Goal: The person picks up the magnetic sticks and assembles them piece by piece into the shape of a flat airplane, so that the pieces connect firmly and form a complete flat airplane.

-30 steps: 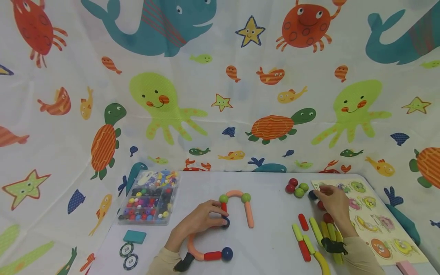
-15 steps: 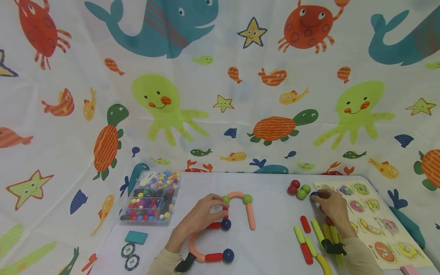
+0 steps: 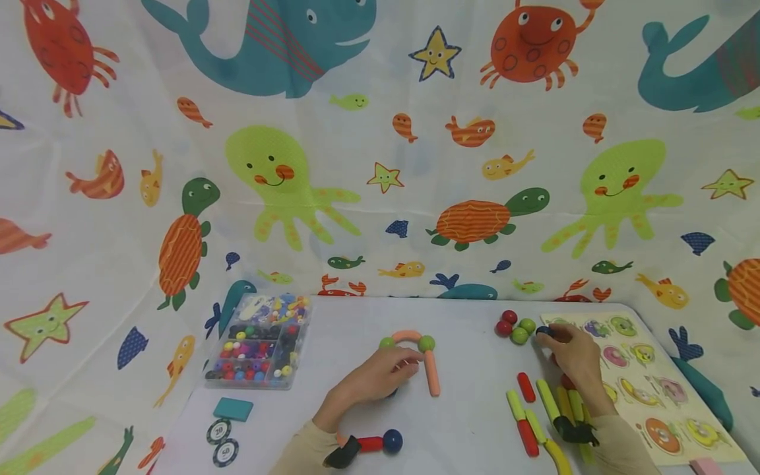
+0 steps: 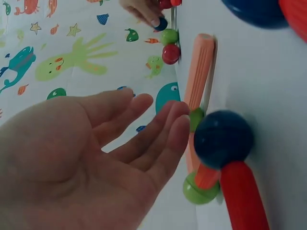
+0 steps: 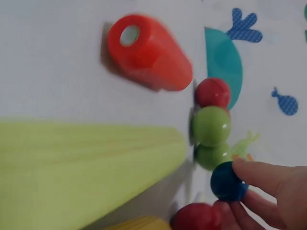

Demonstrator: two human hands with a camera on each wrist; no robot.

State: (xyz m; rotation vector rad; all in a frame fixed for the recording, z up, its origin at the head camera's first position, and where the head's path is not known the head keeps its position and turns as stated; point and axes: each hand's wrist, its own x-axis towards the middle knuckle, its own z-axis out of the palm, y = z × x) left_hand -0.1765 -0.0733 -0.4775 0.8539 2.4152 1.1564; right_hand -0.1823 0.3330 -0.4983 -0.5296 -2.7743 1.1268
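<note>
My left hand (image 3: 382, 375) hovers with loosely extended fingers over a chain of toy rods and balls, holding nothing. Its fingertips overlap the straight orange rod (image 3: 432, 374) in the head view. An orange arch (image 3: 406, 335) joins two green balls (image 3: 425, 344) at the top of the chain. In the left wrist view, a dark blue ball (image 4: 223, 139) with a red rod (image 4: 242, 196) lies beyond the fingers. At the right, my right hand (image 3: 574, 353) pinches another dark blue ball (image 5: 225, 182) between thumb and fingers, beside green balls (image 5: 211, 127).
Loose red and yellow-green rods (image 3: 547, 399) lie at the right, by a picture puzzle board (image 3: 667, 402). Red balls (image 3: 504, 328) sit near the back. A bead box (image 3: 249, 382), a teal block (image 3: 233, 409) and two round number chips (image 3: 225, 452) are at the left.
My left hand has come away from the chain's blue ball and shifted right, toward the straight orange rod. The right hand still has its blue ball in nearly the same place.
</note>
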